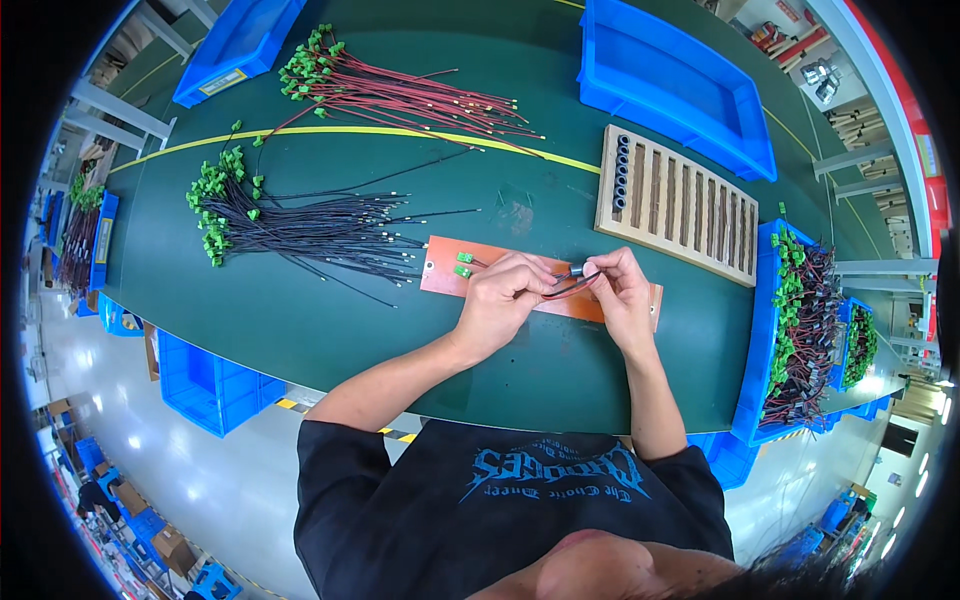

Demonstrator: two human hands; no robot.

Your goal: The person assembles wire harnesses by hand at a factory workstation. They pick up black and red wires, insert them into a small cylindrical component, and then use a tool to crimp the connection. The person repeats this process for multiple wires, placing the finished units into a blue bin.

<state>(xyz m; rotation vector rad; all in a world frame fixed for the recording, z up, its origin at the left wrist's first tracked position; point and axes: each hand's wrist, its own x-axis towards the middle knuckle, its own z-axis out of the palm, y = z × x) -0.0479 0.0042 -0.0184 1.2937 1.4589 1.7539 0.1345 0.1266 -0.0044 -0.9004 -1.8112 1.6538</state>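
Note:
Over an orange board (442, 282), my left hand (503, 300) pinches a red and a black wire (568, 291). Two green connectors (463, 264) lie on the board at the left, with leads running under my left hand. My right hand (624, 297) is closed with its fingertips at a small black cylinder (577, 270) and the wires beside it. How the wires pass through or round the cylinder is hidden by my fingers. Left of the board lies a bundle of black wires (320, 222) with green connectors; farther back is a bundle of red wires (420, 92).
A wooden slotted rack (690, 215) with several black cylinders (621, 172) in one slot stands to the right. Blue trays (690, 95) sit at the back. A blue bin (757, 335) of wired assemblies is at the right edge. A yellow line (400, 130) crosses the green table (300, 330).

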